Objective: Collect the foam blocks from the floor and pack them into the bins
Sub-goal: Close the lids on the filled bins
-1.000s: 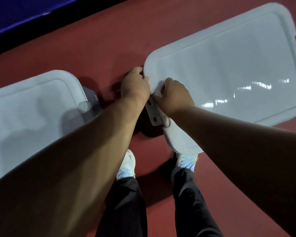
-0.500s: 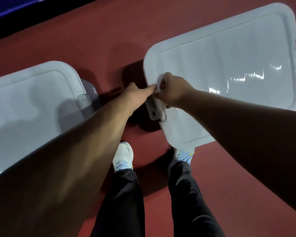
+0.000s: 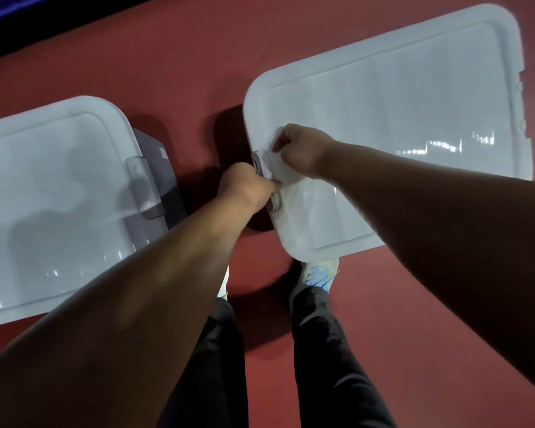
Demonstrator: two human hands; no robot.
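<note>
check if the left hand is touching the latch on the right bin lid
Touching. In the head view the left hand is closed against the latch at the near edge of the right bin lid, its fingers covering the latch's middle with no gap.

Both hands (image 3: 275, 168) grip right bin lid's (image 3: 414, 103) latch (image 3: 260, 163)

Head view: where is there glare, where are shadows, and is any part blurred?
Head view: bright glare streaks lie on the right bin lid and small ones on the left bin lid; dark shadow pools on the red floor beside the latch; both forearms look dim and underexposed; the right hand is slightly blurred; the lid edges bow from wide-angle distortion.
</note>
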